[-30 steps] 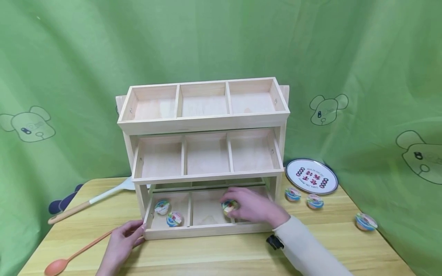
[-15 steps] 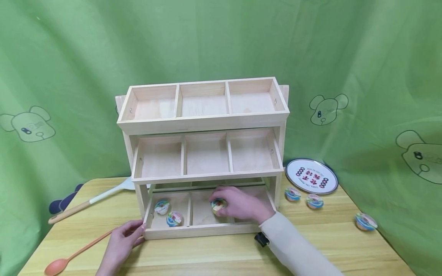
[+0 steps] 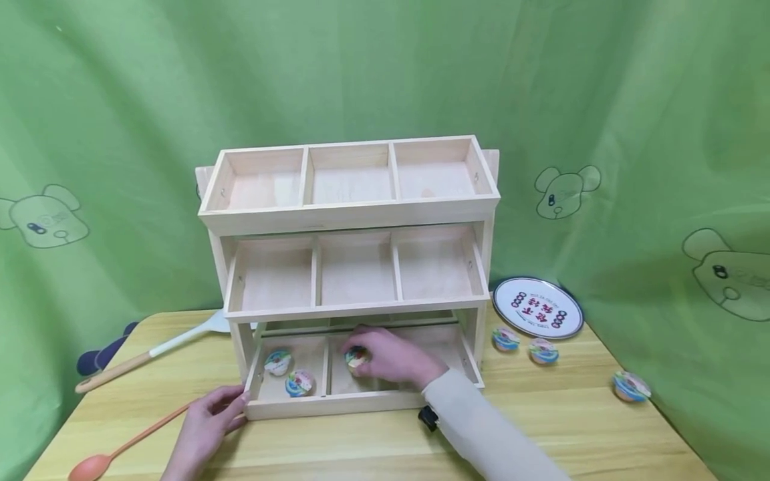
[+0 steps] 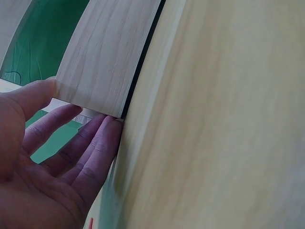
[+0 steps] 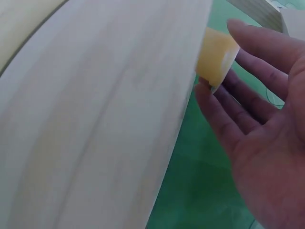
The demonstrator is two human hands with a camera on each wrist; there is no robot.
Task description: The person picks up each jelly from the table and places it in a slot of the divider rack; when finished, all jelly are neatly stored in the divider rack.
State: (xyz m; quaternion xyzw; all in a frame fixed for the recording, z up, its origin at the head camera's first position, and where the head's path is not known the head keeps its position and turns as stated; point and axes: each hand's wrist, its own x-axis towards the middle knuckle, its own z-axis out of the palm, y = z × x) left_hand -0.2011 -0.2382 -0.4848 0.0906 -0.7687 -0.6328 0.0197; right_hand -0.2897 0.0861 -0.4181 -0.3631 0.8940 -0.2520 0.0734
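My right hand point(image 3: 391, 355) pinches a small jelly cup point(image 3: 356, 359) over the middle compartment of the wooden rack's bottom drawer point(image 3: 337, 404). In the right wrist view the jelly cup point(image 5: 218, 55) shows yellow contents, with the thumb on one side and fingers on the other. Two more jelly cups, one behind point(image 3: 278, 363) and one nearer point(image 3: 299, 383), lie in the drawer's left compartment. My left hand point(image 3: 207, 424) holds the drawer's front left corner. Its thumb is at the upper corner of the front board point(image 4: 102, 57), its fingertips against the end.
The upper tray point(image 3: 349, 218) and the middle tray point(image 3: 355, 308) overhang the drawer. Right of the rack are a round plate point(image 3: 538, 307) and loose jelly cups point(image 3: 505, 339), point(image 3: 544, 351), point(image 3: 631, 387). On the left lie an orange spoon point(image 3: 90, 467) and a long-handled spatula point(image 3: 174, 344).
My right hand has moved left with the jelly cup, from the divider by the right compartment across the middle one. The left hand has stayed at the drawer corner.
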